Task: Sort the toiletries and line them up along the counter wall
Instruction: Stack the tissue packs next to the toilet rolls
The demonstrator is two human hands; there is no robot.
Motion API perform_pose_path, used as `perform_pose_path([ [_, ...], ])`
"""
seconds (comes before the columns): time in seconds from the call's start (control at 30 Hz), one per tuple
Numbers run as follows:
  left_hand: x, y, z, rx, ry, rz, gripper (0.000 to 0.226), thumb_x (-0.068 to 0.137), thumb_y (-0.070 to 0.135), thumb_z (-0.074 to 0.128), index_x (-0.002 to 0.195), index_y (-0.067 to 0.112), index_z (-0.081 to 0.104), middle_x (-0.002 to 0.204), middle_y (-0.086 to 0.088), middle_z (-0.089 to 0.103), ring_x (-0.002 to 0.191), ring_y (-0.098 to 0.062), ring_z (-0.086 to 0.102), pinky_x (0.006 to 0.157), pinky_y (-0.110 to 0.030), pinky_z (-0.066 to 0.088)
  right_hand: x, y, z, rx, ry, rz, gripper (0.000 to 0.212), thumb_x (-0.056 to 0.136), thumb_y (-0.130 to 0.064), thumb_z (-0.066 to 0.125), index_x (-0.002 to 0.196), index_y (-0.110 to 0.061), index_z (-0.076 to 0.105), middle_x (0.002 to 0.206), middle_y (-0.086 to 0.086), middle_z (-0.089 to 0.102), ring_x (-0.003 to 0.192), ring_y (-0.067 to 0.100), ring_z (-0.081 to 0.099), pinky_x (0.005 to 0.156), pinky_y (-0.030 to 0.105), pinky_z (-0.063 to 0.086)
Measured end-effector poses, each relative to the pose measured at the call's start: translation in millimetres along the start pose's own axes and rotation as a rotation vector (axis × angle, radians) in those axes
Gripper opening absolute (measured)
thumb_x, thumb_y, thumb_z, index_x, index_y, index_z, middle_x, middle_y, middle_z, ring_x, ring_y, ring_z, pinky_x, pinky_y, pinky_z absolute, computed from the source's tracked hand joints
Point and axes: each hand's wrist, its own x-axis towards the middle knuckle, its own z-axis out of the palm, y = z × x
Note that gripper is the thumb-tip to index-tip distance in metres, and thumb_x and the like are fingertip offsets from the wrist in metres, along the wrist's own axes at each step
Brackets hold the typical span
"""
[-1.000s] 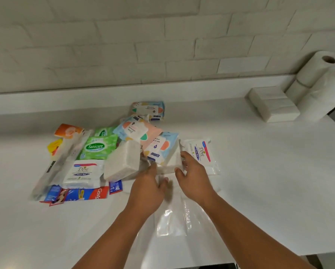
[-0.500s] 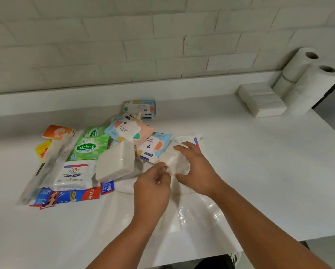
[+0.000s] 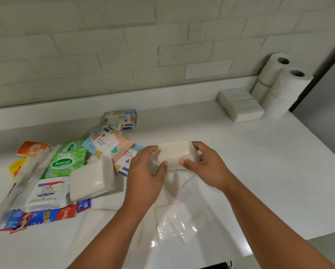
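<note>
A white tissue pack (image 3: 175, 154) is held above the white counter (image 3: 260, 171) between both hands. My left hand (image 3: 146, 171) grips its left end and my right hand (image 3: 205, 164) grips its right end. To the left lies a heap of toiletries: a second white tissue pack (image 3: 91, 180), a green Sanicare wipes pack (image 3: 64, 164), a white Dove pack (image 3: 46, 193), pastel wipes packs (image 3: 109, 144), an orange packet (image 3: 32, 148) and a red-and-blue Colgate box (image 3: 46, 216).
Two white tissue packs (image 3: 240, 106) lie by the wall at the back right, beside stacked toilet rolls (image 3: 283, 86). A clear plastic bag (image 3: 178, 218) lies flat under my forearms near the counter's front edge. A low ledge (image 3: 162, 90) runs along the brick wall.
Both hands have taken the white tissue pack out of the clear bag and lifted it off the counter, moving it up and to the right.
</note>
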Motion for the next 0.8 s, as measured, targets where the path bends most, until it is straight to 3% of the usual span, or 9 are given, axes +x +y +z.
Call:
perform_pose_path([
  [0.13,23,3,21,-0.107,-0.151,-0.106,0.056,0.088,0.030,0.074,0.137,0.034,0.049,0.127,0.015,0.059,0.116,-0.003,0.056,0.087,-0.007,0.044,6,1,-36,0.236,-0.014,0.075,0.038,0.086,-0.037,0.072,0.120,-0.024,0.060,0.113,-0.006,0.067,0.095,0.018,0.070,0.067,0.024,0.054],
  [0.23,37,11,50,-0.262,-0.208,-0.167,0.056,0.089,0.026,0.073,0.139,0.029,0.048,0.125,0.011,0.066,0.111,-0.006,0.065,0.089,-0.025,0.057,13,5,-61,0.390,-0.030,0.130,0.030,0.094,-0.033,0.063,0.120,-0.018,0.063,0.111,0.000,0.070,0.096,0.017,0.070,0.066,0.025,0.054],
  [0.33,51,25,87,-0.322,-0.182,-0.218,0.050,0.090,0.028,0.072,0.136,0.030,0.050,0.120,0.009,0.069,0.104,-0.013,0.069,0.080,-0.036,0.060,26,16,-92,0.453,-0.022,0.178,0.033,0.096,-0.033,0.060,0.127,-0.020,0.059,0.107,0.006,0.070,0.087,0.017,0.068,0.066,0.026,0.053],
  [0.43,65,40,124,-0.337,-0.124,-0.262,0.042,0.090,0.027,0.073,0.127,0.032,0.054,0.114,0.008,0.071,0.099,-0.010,0.069,0.076,-0.035,0.056,42,34,-123,0.381,0.038,0.205,0.040,0.096,-0.034,0.060,0.132,-0.023,0.047,0.105,0.013,0.069,0.076,0.024,0.066,0.065,0.032,0.052],
  [0.57,87,62,179,-0.346,-0.063,-0.306,0.034,0.087,0.027,0.076,0.116,0.027,0.059,0.105,0.005,0.074,0.092,-0.007,0.071,0.080,-0.027,0.055,68,52,-164,0.243,0.139,0.173,0.030,0.097,-0.031,0.057,0.125,-0.025,0.047,0.108,0.006,0.068,0.067,0.020,0.067,0.060,0.030,0.051],
  [0.63,103,76,202,-0.355,-0.028,-0.305,0.031,0.086,0.026,0.077,0.112,0.023,0.060,0.101,0.005,0.074,0.089,-0.005,0.071,0.079,-0.024,0.054,84,59,-182,0.189,0.200,0.147,0.029,0.096,-0.032,0.058,0.124,-0.027,0.051,0.112,-0.002,0.066,0.072,0.016,0.067,0.062,0.024,0.051],
  [0.7,124,91,227,-0.328,0.012,-0.292,0.032,0.085,0.031,0.078,0.110,0.021,0.062,0.099,0.004,0.072,0.091,-0.008,0.070,0.081,-0.024,0.053,104,65,-204,0.105,0.257,0.104,0.029,0.094,-0.040,0.059,0.122,-0.034,0.056,0.111,-0.010,0.065,0.084,0.013,0.066,0.073,0.026,0.052],
  [0.8,160,113,258,-0.280,0.037,-0.303,0.034,0.086,0.042,0.074,0.112,0.021,0.065,0.098,0.007,0.071,0.093,-0.011,0.068,0.086,-0.029,0.054,138,67,-236,-0.026,0.320,0.052,0.034,0.092,-0.048,0.056,0.124,-0.037,0.059,0.107,-0.008,0.063,0.085,0.012,0.062,0.081,0.026,0.050],
])
